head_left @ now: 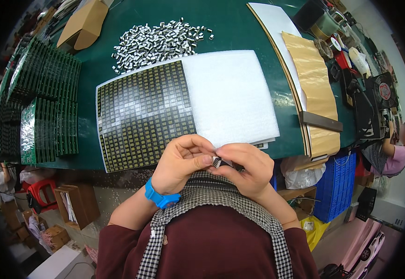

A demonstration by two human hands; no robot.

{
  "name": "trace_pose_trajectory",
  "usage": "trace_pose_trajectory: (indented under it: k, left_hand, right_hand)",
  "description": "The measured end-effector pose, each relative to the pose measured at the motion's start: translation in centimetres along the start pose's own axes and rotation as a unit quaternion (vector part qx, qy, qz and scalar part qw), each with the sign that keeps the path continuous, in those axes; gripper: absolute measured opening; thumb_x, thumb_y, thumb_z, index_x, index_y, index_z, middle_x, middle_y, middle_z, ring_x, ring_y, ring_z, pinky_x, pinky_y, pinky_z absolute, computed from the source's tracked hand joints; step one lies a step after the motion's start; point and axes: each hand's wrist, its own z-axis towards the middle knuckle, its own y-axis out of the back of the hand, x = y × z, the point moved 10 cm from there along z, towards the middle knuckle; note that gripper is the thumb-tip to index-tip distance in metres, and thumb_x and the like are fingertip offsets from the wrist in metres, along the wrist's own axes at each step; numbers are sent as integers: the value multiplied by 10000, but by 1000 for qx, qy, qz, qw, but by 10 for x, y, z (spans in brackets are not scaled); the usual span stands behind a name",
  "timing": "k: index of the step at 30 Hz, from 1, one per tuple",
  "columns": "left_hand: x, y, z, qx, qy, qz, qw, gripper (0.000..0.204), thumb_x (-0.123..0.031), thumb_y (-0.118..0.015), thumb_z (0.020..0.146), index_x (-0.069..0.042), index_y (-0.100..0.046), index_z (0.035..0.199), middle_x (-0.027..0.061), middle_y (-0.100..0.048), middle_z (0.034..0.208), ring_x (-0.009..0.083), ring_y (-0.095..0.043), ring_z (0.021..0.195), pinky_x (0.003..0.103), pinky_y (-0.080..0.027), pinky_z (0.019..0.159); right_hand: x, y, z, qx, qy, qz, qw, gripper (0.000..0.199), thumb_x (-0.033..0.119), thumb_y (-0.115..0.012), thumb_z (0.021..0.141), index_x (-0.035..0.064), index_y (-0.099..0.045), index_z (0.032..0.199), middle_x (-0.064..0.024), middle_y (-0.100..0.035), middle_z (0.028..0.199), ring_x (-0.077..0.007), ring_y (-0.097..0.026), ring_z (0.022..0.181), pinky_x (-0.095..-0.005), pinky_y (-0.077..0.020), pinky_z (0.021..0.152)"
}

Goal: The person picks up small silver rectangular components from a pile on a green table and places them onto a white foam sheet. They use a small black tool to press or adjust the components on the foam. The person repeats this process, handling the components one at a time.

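- Just nearer than the white foam pad (230,100): small black-and-white block (216,162), pinched in left hand (184,160), nearly closed.
- Same side of the pad: right hand (248,168), half closed at the block; gripping or merely touching, hard to tell.
- Hold lightly by the sides; steady both wrists.
- Beyond the pad: heap of loose blocks (158,42).

The left hand (180,163) and right hand (251,168) hold a small part (217,162) between them. On the green surface (232,30), a dark gold-patterned sheet (142,114) lies over white foam (230,97), near a loose heap (158,43); circuit boards (44,79) stand leftward.
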Motion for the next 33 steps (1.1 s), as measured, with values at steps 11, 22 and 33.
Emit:
trace_pose_trajectory:
  k: [11,22,33]
  left_hand:
    - [3,7,-1,-14,-9,33,999,131,-14,-640,859,21,-629,985,103,-664,914,144,-655,812,257,-554,750]
    - [-1,8,-1,-20,-11,82,996,101,-7,-648,850,29,-618,939,101,-664,870,142,-662,796,241,-557,723]
    - [-2,2,0,-2,3,53,999,101,-11,-641,857,29,-615,946,106,-664,881,141,-659,785,244,-557,730]
  right_hand:
    - [-1,0,-1,0,17,-16,1000,245,23,-769,689,14,-667,911,-114,-696,888,-194,-687,720,-251,-538,568]
    - [0,-1,1,13,13,-33,999,259,33,-769,687,16,-675,927,-108,-694,878,-195,-685,728,-259,-546,599]
    - [-28,-2,-5,46,-180,102,977,221,25,-745,733,11,-686,946,-89,-688,894,-103,-627,668,-211,-486,556]
